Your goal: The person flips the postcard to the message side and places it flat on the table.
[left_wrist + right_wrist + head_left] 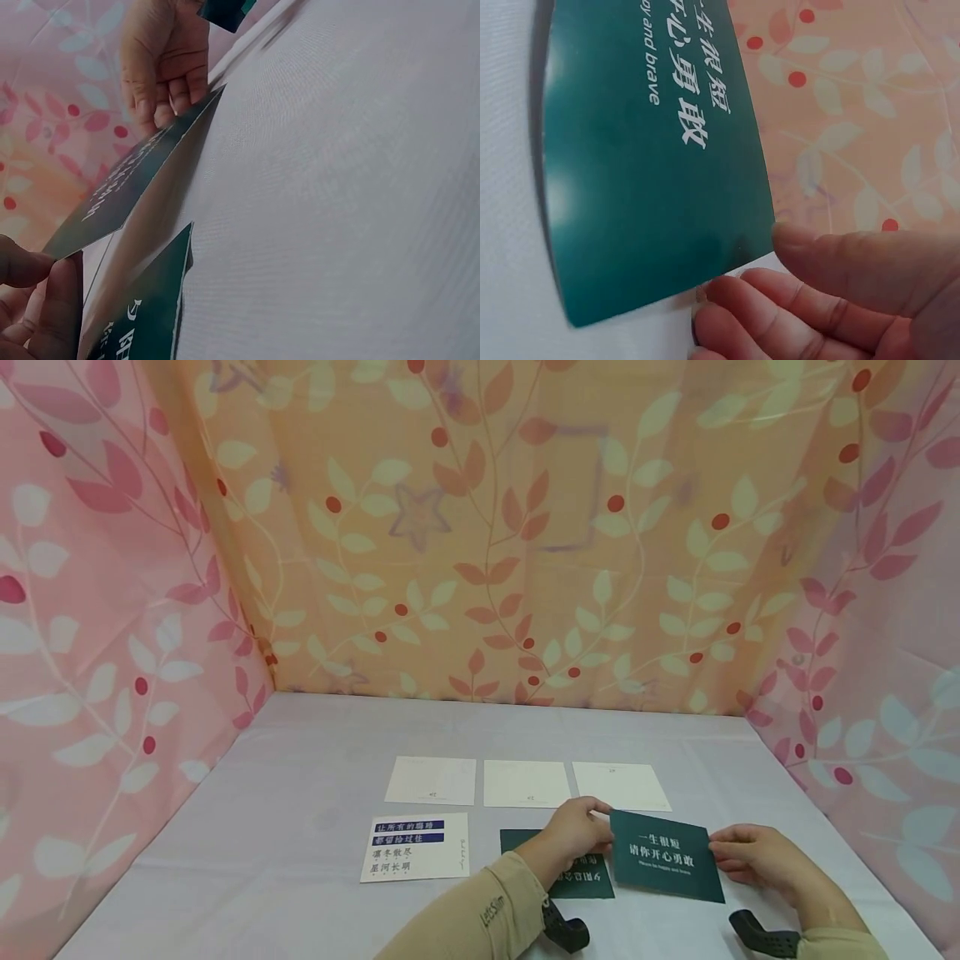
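A dark green postcard with white lettering (663, 860) is held tilted, close over the table, between both hands. My left hand (573, 833) pinches its upper left corner between thumb and fingers, seen also at the lower left of the left wrist view. At the opposite side, my right hand (768, 860) grips the card's right corner; the right wrist view shows the thumb (840, 259) at the edge and fingers curled beneath. Another green postcard (585, 881) with upside-down lettering lies under my left forearm, partly hidden by the hand and sleeve.
Three pale cards, a left one (430, 780), a middle one (527, 784) and a right one (621, 786), form a row farther back. A white card with blue-banded text (415, 847) lies at front left. Patterned curtains (480, 527) enclose the white table (300, 777).
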`<state>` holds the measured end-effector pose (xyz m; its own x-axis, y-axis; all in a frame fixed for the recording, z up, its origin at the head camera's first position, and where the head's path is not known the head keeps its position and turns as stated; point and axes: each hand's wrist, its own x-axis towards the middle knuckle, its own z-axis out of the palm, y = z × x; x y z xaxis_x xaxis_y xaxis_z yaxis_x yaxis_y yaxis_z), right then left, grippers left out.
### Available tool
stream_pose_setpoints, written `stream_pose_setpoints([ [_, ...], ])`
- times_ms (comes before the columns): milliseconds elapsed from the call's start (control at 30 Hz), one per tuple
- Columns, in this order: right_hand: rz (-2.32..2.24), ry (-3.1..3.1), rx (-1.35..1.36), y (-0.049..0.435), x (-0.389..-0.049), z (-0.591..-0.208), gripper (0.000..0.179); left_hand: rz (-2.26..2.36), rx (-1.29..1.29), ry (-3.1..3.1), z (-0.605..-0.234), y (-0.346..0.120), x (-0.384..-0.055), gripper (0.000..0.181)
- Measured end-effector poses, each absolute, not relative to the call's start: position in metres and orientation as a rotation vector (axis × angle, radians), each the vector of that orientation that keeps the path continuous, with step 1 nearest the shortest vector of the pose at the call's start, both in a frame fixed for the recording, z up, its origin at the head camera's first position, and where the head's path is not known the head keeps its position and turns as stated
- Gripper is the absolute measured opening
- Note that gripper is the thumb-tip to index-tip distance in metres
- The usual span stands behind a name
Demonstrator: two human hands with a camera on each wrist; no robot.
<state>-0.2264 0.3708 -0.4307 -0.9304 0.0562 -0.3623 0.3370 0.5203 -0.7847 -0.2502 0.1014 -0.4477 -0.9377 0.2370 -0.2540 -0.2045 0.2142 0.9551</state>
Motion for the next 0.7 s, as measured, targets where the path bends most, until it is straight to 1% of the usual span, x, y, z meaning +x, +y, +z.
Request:
stream_pose_setpoints([
  [133, -1.361, 2.487, 0.316, 0.3701, -0.2269, -0.4304, 0.028, 1.770, 0.023, 2.165, -0.4464, 0.1011, -0.2517, 0.027],
  [400, -1.373, 2.496, 0.283, 0.3676, -0.2265, -0.4283, 0.020, 1.801, -0.013, 2.154, -0.4438, 0.1009, -0.2515, 0.024],
  [700, -1.403, 2.494, 0.274, 0.3679, -0.2282, -0.4288, 0.016, 1.819, -0.015, 2.164, -0.4414, 0.0973, -0.2514, 0.013],
])
